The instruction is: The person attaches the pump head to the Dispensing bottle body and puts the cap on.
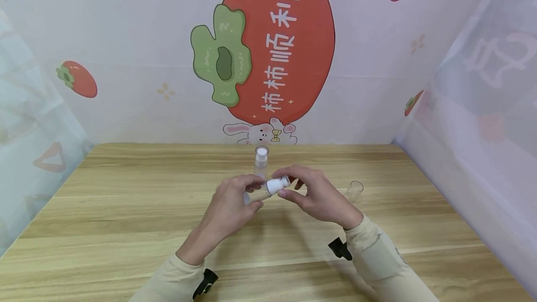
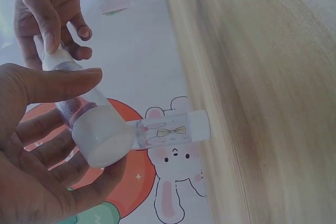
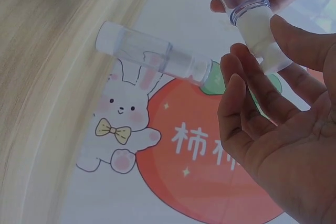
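My left hand grips the clear body of a small pump bottle, holding it tilted above the table with its top toward the right. The bottle's white base faces the camera in the left wrist view. With thumb and fingers, my right hand pinches the white pump top, which has no cover over it. Behind the hands a second clear bottle stands upright, with a white base and a clear cap over its white pump.
A clear, empty cap stands on the wooden table, just beyond my right wrist. Printed cloth hangs along the table's back edge and both sides.
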Demonstrator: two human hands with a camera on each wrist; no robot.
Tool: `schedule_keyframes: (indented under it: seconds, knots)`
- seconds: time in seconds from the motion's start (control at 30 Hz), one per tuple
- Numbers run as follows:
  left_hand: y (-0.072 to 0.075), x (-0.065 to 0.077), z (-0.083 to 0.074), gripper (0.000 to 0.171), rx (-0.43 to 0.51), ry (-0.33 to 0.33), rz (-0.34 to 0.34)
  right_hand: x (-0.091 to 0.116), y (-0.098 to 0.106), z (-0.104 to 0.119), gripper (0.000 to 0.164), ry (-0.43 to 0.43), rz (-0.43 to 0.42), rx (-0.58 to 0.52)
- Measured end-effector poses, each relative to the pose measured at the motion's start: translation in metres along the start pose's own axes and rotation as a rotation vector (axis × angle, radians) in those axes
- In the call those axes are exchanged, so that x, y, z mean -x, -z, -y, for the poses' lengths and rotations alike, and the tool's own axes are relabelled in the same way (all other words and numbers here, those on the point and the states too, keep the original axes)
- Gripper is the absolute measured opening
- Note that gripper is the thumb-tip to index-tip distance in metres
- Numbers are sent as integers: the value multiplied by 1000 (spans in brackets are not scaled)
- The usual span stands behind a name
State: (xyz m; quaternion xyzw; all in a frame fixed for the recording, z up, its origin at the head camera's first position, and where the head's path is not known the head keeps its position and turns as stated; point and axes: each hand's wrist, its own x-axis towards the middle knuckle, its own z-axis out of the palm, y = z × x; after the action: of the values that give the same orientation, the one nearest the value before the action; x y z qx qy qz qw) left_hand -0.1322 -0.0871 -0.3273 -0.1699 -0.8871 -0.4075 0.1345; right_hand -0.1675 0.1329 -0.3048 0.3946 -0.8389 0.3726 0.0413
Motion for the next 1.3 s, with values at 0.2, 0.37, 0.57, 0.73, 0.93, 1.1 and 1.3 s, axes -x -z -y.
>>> schedule_keyframes:
  seconds: [0.2, 0.37, 0.57, 0.73, 0.93, 1.1, 1.3]
  knots:
    - [0, 1, -1, 40, -8, 0, 1, 0, -1, 1, 31, -18, 2, 6]
    - [0, 1, -2, 40, -29, -11, -7, -1, -1, 2, 25, -40, 6, 5]
    - [0, 2, -3, 41, -59, -37, -21, -2, -1, 3, 19, -69, 11, 14]
    - [0, 2, -3, 42, -74, -47, -30, -3, -2, 3, 14, -81, 11, 24]
    - [-1, 2, -4, 42, -87, -61, -35, -3, -2, 4, 11, -107, 9, 29]
    - [-1, 3, -4, 42, -92, -64, -37, -2, -1, 4, 10, -126, 9, 28]
    - [-1, 2, -5, 42, -93, -53, -37, -1, 0, 4, 17, -131, 1, 39]
